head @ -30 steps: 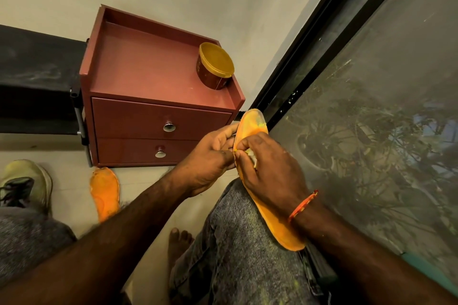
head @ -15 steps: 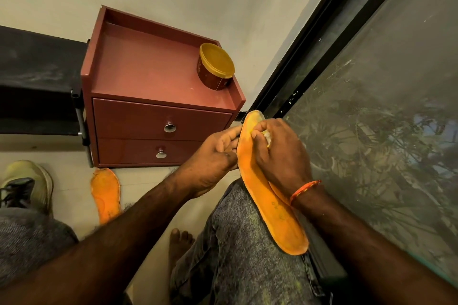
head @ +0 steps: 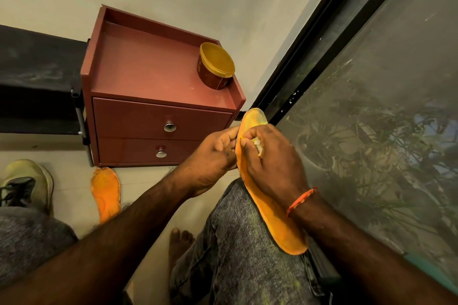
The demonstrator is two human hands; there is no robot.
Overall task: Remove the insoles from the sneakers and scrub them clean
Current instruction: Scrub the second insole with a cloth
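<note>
Orange foam fills the middle right of the frame: an insole (head: 272,218) lies lengthwise along the person's right thigh, in grey speckled jeans (head: 238,255), its toe end lifted toward the dark window frame (head: 322,39); the left hand (head: 210,158) steadies it from the left, fingers curled round its edge near the toe; the right hand (head: 272,163) presses down on its upper face, fingers clenched round a small pale wad (head: 256,145), what it is made of I cannot tell; an orange thread band (head: 301,202) circles that right wrist; a second orange insole (head: 106,192) lies flat on the pale floor (head: 148,205) at lower left, just in front of the cabinet, touched by neither hand; at the far left edge a pale greenish sneaker (head: 27,181) with dark laces stands on the floor, near that insole but apart from it; a reddish-brown cabinet (head: 153,77) with two drawers and round metal knobs sits against the wall in the upper centre; on its top, at the right rear corner, stands a brown tub with a yellow lid (head: 216,65); a bare foot (head: 179,242) shows on the floor between the knees; the window pane at right shows blurred plants
</note>
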